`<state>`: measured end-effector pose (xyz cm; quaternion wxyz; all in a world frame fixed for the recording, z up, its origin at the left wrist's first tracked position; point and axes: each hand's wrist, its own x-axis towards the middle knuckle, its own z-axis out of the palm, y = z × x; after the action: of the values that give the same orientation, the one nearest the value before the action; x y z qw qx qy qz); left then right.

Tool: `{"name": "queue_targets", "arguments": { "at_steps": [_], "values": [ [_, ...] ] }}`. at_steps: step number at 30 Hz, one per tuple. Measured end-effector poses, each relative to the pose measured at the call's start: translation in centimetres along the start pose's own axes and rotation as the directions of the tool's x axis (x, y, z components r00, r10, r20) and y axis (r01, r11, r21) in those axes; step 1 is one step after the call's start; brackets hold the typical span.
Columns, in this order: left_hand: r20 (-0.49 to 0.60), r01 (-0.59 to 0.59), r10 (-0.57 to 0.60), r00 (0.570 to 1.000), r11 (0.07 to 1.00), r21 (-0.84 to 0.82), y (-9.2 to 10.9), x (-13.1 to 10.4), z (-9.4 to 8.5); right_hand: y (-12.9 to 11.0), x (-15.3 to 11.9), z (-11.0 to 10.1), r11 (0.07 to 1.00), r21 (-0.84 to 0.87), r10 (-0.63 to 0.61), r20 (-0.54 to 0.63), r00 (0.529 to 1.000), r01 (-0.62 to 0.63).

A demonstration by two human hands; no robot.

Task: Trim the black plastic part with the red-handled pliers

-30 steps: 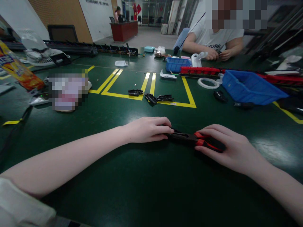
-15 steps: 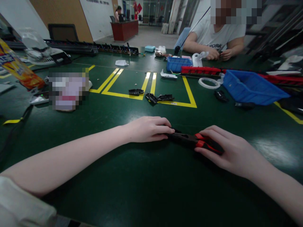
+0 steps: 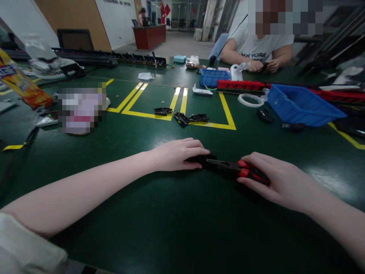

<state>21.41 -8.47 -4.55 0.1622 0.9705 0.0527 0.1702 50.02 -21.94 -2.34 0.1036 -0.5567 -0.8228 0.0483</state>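
My left hand [image 3: 182, 155] is closed around a small black part [image 3: 197, 160], mostly hidden under the fingers, just above or on the green table [image 3: 159, 220]. In my right hand [image 3: 273, 179] are needle-nose pliers [image 3: 228, 166] with red and black handles. The jaws point left and reach the black part at my left fingertips; whether they grip it I cannot tell. Beyond my hands, several similar black parts lie near the yellow tape lines: one at the left [image 3: 163, 111], one in the middle [image 3: 181, 118] and one at the right [image 3: 199, 117].
At the right stands a blue bin [image 3: 305, 106], with black pieces [image 3: 265, 115] and a white tape roll [image 3: 251, 100] beside it. A smaller blue bin [image 3: 214, 77] and a red strip [image 3: 241, 85] lie farther back. A co-worker [image 3: 256, 53] sits across the table. An orange snack bag [image 3: 23, 83] is at left.
The pliers have shifted slightly right, and more of the black part shows between my left fingers. My left fingers have opened a little around it.
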Motion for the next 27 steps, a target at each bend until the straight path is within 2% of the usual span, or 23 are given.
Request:
{"name": "queue_targets", "arguments": {
  "at_steps": [8,12,27],
  "values": [
    [-0.003,0.009,-0.009,1.000,0.999,0.039,0.2,0.0,0.0,-0.5,0.1,-0.1,0.998,0.048,0.047,0.053,0.997,-0.050],
    [-0.018,0.053,-0.052,0.998,0.998,0.041,0.2,0.1,0.1,-0.5,0.1,-0.1,0.998,0.042,0.040,0.031,0.999,-0.041],
    [-0.001,0.067,-0.067,0.998,0.995,0.072,0.0,0.1,0.0,-1.1,0.3,0.1,1.000,0.019,0.004,-0.010,1.000,-0.004]
  ]
}}
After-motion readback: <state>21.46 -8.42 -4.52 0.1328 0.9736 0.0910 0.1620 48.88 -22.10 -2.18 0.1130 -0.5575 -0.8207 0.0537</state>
